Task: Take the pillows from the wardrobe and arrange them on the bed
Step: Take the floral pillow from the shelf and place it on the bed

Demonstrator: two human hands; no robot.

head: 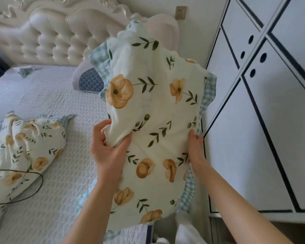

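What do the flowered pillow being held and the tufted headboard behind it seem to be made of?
The flowered pillow with blue checked trim looks like soft matte woven fabric, perhaps cotton: it creases where the left hand pinches it. The cream tufted headboard looks like glossy leather or imitation leather, given the sheen on its padded buttoning.

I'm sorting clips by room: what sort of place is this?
A bedroom, most likely: a bed with a tufted headboard, floral pillows, and a white wardrobe beside it.
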